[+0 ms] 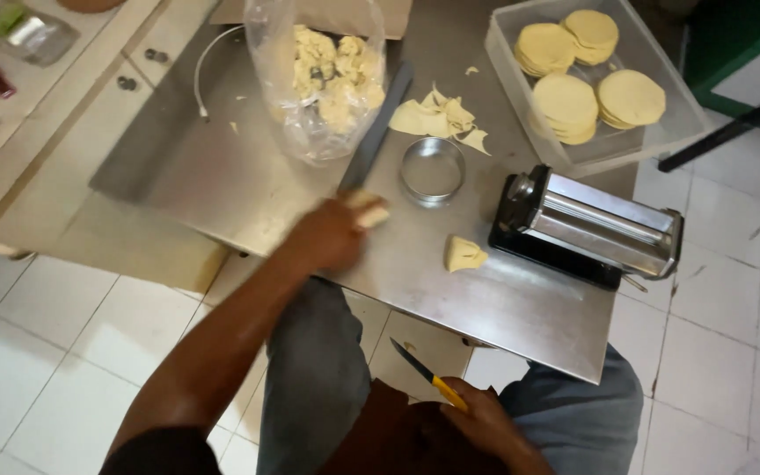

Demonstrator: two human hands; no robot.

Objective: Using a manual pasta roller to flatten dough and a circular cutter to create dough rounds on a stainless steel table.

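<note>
My left hand (332, 233) rests on the steel table (222, 176), closed around a pale lump of dough (371, 211) at the near end of a long dark rolling pin (378, 127). My right hand (485, 420) is low by my lap, gripping a yellow-handled knife (428, 374) with its dark blade pointing up-left. A small wedge of dough (464, 254) lies on the table between my left hand and the pasta roller machine (591, 229). A round metal cutter ring (432, 170) stands just behind.
A clear plastic bag of dough scraps (323, 75) sits at the back, with thin trimmings (442, 119) beside it. A clear tub (675, 110) at the back right holds stacks of round dough discs (565, 104). White tiled floor surrounds the table; a counter (54, 97) stands left.
</note>
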